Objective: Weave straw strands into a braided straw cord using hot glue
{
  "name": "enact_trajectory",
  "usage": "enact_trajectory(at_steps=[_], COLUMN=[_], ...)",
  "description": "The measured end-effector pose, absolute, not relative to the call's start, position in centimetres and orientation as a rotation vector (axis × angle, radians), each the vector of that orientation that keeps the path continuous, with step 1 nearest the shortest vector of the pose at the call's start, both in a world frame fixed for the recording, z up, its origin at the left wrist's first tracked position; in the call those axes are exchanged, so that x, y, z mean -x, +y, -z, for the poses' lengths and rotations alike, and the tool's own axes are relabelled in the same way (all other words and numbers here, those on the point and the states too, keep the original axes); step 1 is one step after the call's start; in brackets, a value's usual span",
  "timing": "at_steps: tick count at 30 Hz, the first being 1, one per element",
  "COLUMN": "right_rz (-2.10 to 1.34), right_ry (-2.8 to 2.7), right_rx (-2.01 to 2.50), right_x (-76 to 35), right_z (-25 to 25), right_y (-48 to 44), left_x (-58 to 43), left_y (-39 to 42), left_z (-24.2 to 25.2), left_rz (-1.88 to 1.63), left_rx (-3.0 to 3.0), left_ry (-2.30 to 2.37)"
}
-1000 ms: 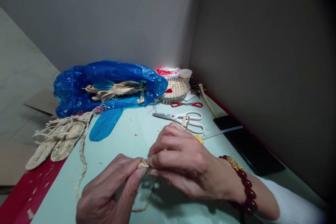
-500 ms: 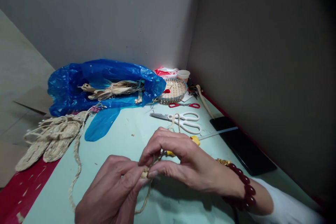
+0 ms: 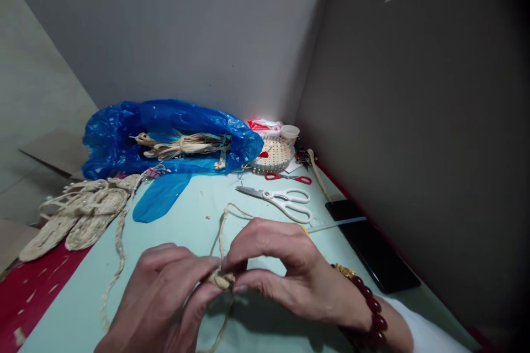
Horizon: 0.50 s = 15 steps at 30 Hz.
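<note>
A small coiled piece of braided straw cord (image 3: 221,280) is pinched between my two hands, low in the middle of the view. My left hand (image 3: 159,292) is closed, its thumb and index finger gripping the left side. The fingertips of my right hand (image 3: 285,267) close on the right side; whether they also hold a needle is hidden. A thin strand (image 3: 224,226) arches up from the piece and passes behind my right hand. More braided cord (image 3: 118,265) trails along the left, running toward a pair of woven straw sandals (image 3: 97,215).
White-handled scissors (image 3: 290,204) and red-handled scissors (image 3: 289,178) lie beyond my right hand. A black phone (image 3: 372,248) rests at right, with a pale stick across it. Behind are a blue plastic bag (image 3: 111,132) with a straw bundle (image 3: 186,145), a woven basket (image 3: 273,155) and a cup (image 3: 290,132).
The thin strand now arches above the piece instead of lying over the white scissors. More of the straw piece shows between my fingers. Both hands sit slightly farther left in view.
</note>
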State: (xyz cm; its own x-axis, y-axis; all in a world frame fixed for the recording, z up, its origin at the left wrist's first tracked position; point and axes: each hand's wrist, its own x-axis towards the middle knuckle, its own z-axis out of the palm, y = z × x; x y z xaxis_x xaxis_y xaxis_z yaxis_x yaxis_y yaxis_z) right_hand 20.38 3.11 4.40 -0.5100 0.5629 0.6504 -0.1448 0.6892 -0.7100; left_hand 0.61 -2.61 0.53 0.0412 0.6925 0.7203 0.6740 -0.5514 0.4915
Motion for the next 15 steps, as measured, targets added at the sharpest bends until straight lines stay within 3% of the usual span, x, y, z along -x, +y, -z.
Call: enact_trajectory(at_steps=[15], right_rz=[-0.605], right_ry=[-2.001], right_rx=[0.238], right_x=[-20.7], right_z=[-3.9], right_y=[2.3], left_x=[0.3], left_y=[-1.0], left_z=[-1.2], left_rz=[-1.506], left_rx=[-2.503], left_ry=[1.53])
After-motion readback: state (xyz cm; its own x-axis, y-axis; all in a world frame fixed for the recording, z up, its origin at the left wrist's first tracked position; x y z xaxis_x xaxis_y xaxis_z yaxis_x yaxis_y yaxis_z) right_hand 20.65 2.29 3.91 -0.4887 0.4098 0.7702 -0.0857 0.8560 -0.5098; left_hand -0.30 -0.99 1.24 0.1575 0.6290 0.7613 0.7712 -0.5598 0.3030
